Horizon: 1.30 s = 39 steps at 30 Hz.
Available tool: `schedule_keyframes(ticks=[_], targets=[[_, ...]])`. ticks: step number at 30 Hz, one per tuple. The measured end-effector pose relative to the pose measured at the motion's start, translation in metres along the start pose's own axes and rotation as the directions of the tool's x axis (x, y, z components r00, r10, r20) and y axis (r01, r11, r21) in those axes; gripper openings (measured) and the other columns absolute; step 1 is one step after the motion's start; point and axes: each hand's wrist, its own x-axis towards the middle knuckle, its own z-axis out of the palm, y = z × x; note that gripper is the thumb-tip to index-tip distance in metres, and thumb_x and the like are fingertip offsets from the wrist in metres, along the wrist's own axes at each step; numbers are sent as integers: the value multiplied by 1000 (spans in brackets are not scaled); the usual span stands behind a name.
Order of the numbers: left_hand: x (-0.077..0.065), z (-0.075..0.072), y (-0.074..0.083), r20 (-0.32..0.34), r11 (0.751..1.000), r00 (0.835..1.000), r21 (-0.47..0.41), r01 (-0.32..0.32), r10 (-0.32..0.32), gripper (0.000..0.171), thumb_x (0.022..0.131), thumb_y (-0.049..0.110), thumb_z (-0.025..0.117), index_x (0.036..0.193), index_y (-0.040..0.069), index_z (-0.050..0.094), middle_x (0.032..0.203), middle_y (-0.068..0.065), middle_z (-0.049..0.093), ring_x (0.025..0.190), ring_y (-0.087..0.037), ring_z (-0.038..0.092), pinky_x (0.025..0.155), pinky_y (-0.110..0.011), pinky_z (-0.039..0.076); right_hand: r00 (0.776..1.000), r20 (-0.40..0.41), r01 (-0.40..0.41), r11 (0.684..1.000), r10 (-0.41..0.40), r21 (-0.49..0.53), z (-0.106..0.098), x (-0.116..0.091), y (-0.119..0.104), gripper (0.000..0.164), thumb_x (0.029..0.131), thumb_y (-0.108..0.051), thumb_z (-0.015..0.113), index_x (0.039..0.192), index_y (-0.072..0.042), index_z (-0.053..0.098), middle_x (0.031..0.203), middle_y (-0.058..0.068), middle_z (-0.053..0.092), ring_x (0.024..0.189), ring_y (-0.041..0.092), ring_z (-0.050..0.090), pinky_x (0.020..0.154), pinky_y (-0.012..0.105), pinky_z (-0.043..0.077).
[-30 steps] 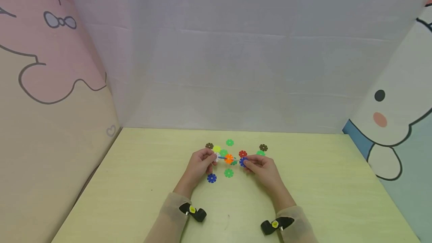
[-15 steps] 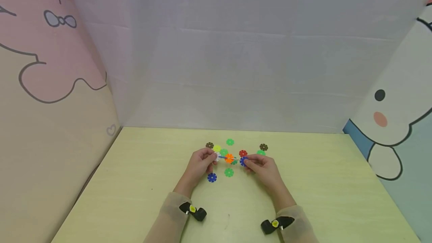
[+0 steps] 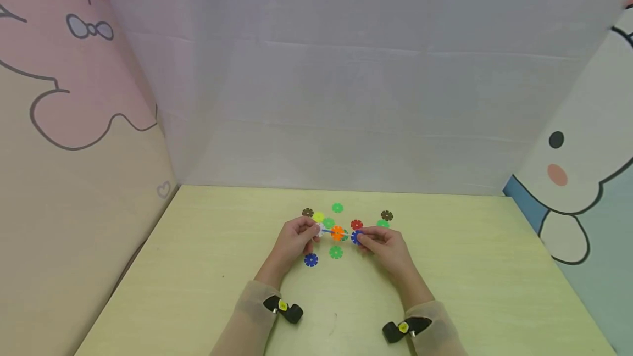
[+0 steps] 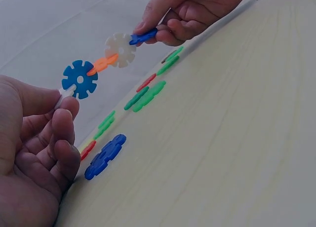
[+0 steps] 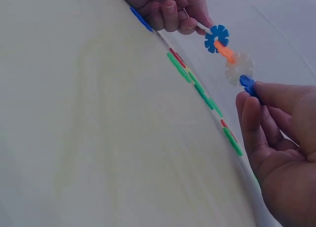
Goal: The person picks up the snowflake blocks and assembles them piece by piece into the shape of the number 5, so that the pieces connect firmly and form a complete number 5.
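Observation:
A chain of slotted plastic snowflake discs is stretched between my two hands, above the table. My left hand (image 3: 293,237) pinches the white disc (image 4: 65,95) at one end between thumb and fingers. Slotted into it is a blue disc (image 4: 80,79), followed by an orange disc (image 3: 337,233) and a whitish translucent disc (image 4: 120,50). At the other end sits a dark blue disc (image 5: 248,85), pinched by the thumb and fingers of my right hand (image 3: 387,247). Neighbouring discs stand at angles to each other, joined at their slots.
Loose discs lie flat on the table (image 3: 470,268) around the hands: a dark blue disc (image 3: 311,260), a green disc (image 3: 336,252), a red disc (image 3: 356,224), a yellow disc (image 3: 318,217), a brown disc (image 3: 387,215) and several others. A white curtain (image 3: 316,125) hangs behind.

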Motion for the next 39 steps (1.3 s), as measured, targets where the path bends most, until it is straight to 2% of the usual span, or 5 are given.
schedule_keyframes(ticks=[11,24,39], targets=[[0,0,2,14,1000,1000,17,-8,7,12,111,15,67,107,4,69,86,-9,73,59,-16,55,56,-24,51,999,8,35,999,-35,24,0,0,2,18,100,3,76,117,10,76,103,16,80,84,19,77,77,25,63],[1,1,3,14,1000,1000,17,-1,1,12,111,14,67,106,3,69,85,-6,73,58,-15,54,57,-24,50,1000,7,18,999,-18,39,-1,0,0,19,99,3,78,117,10,76,101,13,80,83,14,75,77,24,62],[0,0,-2,14,1000,1000,5,-3,3,12,109,14,69,104,3,69,85,-10,73,55,-14,49,53,-22,45,1000,2,5,998,-5,67,3,-1,3,15,98,6,77,112,9,77,101,13,80,84,18,75,79,26,63]])
